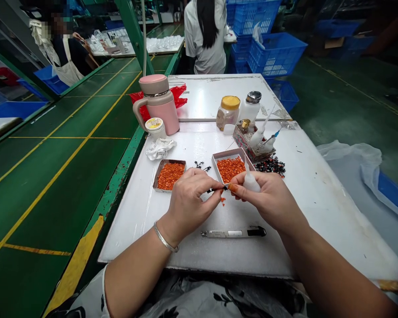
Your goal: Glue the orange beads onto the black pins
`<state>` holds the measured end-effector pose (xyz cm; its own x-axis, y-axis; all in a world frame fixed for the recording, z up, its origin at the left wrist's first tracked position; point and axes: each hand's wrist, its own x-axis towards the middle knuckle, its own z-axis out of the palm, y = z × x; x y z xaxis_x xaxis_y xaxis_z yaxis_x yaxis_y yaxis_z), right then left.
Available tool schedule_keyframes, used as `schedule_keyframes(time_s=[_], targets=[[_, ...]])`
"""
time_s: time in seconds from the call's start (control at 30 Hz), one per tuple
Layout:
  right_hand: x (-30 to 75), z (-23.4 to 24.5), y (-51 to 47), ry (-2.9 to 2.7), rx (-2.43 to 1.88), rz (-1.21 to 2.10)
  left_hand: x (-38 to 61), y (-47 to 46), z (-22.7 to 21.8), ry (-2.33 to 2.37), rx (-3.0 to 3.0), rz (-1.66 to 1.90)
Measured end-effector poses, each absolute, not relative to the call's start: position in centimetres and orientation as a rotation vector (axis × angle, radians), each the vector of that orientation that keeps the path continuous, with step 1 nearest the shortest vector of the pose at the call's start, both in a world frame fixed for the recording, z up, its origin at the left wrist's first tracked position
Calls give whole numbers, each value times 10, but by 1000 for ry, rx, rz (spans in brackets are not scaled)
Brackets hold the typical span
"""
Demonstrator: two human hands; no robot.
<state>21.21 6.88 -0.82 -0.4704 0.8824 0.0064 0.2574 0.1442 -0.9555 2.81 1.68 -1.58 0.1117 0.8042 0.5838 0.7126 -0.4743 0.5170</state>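
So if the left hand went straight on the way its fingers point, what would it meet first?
Likely the right hand, whose fingertips lie just ahead of the left hand, by the small black part it pinches; depth there is hard to judge.

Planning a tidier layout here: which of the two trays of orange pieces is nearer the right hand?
The pale-rimmed tray, just beyond the right hand; the dark-rimmed tray sits farther left, by the left hand.
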Motion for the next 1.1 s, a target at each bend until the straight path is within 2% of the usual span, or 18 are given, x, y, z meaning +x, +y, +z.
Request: schedule_keyframes(time_s=[0.4, 1.1], targets=[[209, -9, 65, -1909, -1146, 1194, 28, 16, -15, 1596, 2392, 1238], [196, -22, 54, -1641, -1105, 1305, 31, 12, -13, 1711, 2461, 1246]])
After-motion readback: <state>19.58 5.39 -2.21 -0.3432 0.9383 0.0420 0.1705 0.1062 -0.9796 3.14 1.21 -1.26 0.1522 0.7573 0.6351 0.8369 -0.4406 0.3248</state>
